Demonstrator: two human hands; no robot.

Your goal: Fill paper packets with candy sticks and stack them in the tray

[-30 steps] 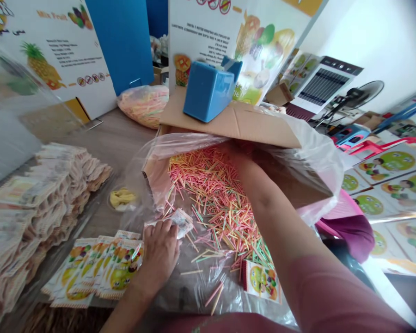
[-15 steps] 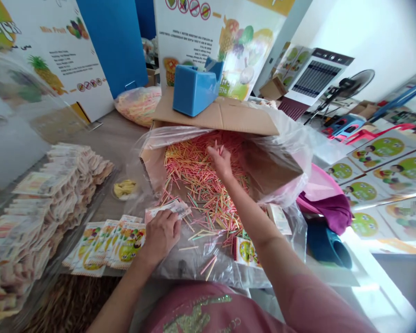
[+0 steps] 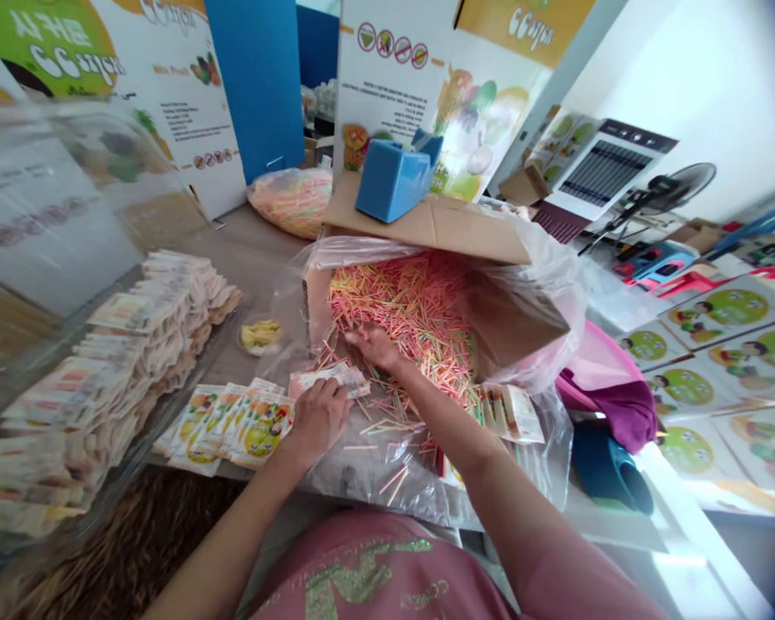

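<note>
An open carton (image 3: 523,331) lies on its side, lined with clear plastic. Loose thin candy sticks (image 3: 419,301) in pink, yellow and green spill out of it. At the carton's lower left opening, my right hand (image 3: 375,347) is closed around a few of these sticks, mostly hidden by the fingers. My left hand (image 3: 323,415) rests on a small printed packet (image 3: 329,376), fingers bent over its near edge. Left of that hand, several filled-looking packets (image 3: 258,430) with a green cartoon print lie fanned out.
Rows of stacked packets (image 3: 148,336) cover the left side. A small dish of yellow bands (image 3: 260,335) sits near the carton. A blue tape dispenser (image 3: 393,178) stands on the carton flap. More packets (image 3: 513,415) lie at right, beside a pink basin (image 3: 610,362) with purple cloth.
My right hand has moved from deep among the candy sticks toward the left and nearer to me, close to the packet. My left hand stays on the packet. The view has shifted left.
</note>
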